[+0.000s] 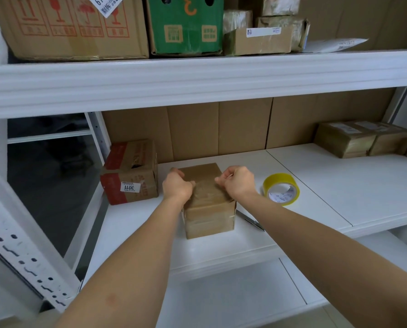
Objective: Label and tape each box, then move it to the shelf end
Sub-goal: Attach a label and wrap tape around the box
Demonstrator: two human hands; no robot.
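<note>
Both hands, the left hand [177, 185] and right hand [236, 182], curl their fingers onto the top of the small box [209, 209] between them, probably light, stiff and tape-slick, best gripped by its sides.

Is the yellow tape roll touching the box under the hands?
Apart. The head view shows bare white shelf between the tape roll and the box, with the right hand on the box, not the roll.

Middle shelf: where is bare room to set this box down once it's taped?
Bare white board lies right of the tape roll, up to the wrapped parcels in the far right corner. Crowded: left side, where the red-printed carton sits near the box under both hands.
</note>
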